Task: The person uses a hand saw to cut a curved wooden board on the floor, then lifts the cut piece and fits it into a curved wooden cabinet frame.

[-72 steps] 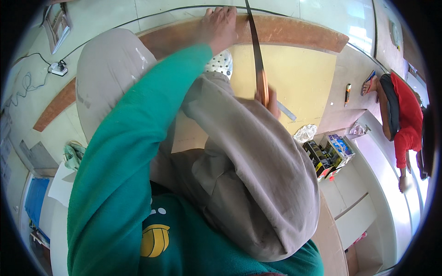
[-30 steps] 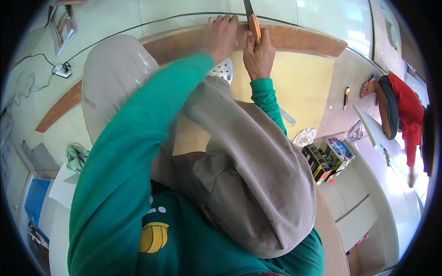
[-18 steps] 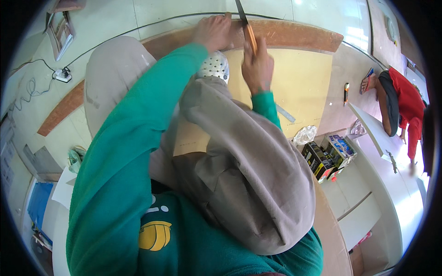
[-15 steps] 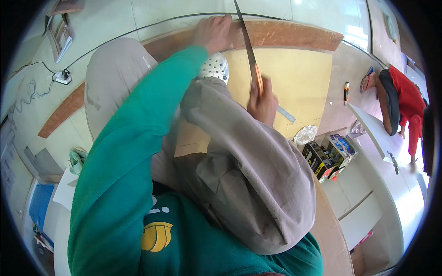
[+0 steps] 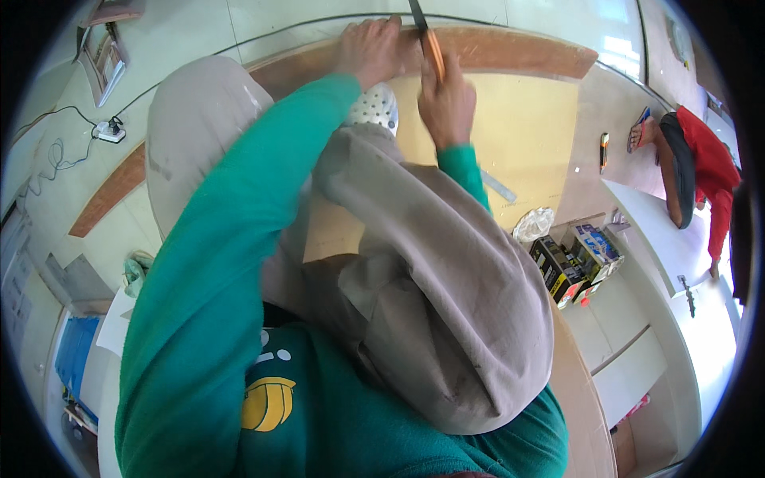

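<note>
My left hand (image 5: pixel 370 49) grips the top edge of a long brown wooden board (image 5: pixel 514 52) that lies crosswise at the top of the view. Just right of it, my right hand (image 5: pixel 446 103) is closed on the orange handle of a saw (image 5: pixel 434 56), its dark blade pointing away from me across the board. Both hands are slightly blurred. My bent, grey-trousered legs fill the middle, with a dotted white shoe or sock (image 5: pixel 373 107) under the board. Beneath lies a yellow sheet (image 5: pixel 526 127), with a metal ruler (image 5: pixel 498 185) partly hidden by my trouser leg.
A person in red (image 5: pixel 705 159) crouches at the right by a white panel (image 5: pixel 645 231). An orange-black cutter (image 5: pixel 604 153), crumpled plastic (image 5: pixel 532 225) and boxes (image 5: pixel 558 271) are nearby. A power strip (image 5: pixel 110 131), cables and another curved brown board (image 5: pixel 107 195) lie at the left.
My right hand has moved back and forth along the saw's line, most recently away from me. My left hand stays on the board. The person in red has shifted slightly.
</note>
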Available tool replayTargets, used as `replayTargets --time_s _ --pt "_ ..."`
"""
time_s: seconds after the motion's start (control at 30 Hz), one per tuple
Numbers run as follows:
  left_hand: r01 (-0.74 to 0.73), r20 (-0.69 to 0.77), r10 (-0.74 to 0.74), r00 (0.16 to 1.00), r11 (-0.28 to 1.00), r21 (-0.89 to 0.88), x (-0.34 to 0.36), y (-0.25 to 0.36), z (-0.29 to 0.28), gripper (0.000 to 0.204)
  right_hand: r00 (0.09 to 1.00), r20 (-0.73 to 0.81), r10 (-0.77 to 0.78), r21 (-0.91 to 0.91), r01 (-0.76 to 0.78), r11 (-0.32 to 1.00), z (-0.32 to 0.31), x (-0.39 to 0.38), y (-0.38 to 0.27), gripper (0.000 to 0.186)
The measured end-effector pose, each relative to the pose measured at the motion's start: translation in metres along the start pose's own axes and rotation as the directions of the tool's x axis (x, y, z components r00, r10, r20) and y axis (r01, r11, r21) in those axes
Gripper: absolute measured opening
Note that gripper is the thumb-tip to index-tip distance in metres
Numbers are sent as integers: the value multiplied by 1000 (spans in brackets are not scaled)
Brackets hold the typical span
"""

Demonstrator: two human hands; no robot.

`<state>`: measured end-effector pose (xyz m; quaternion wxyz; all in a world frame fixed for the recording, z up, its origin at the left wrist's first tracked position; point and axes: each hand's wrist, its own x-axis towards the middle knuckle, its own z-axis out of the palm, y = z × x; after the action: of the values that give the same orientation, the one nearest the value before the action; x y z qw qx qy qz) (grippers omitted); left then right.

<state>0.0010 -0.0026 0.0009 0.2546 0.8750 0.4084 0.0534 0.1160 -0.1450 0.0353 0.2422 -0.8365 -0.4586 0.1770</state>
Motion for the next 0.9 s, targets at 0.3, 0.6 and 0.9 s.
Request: replayTargets --time_s 0.3,0.6,0.9 --pt "-7 -51 9 999 999 40 -1 -5 18 66 958 164 236 154 -262 953 -89 -131 -5 23" --pt "-23 -53 24 998 1000 7 -4 -5 14 71 1000 4 4 0 -4 1000 -16 -2 -13 19" --pt "-3 -55 4 998 1000 31 -11 0 20 65 923 127 364 83 -376 923 -87 -152 -1 28"
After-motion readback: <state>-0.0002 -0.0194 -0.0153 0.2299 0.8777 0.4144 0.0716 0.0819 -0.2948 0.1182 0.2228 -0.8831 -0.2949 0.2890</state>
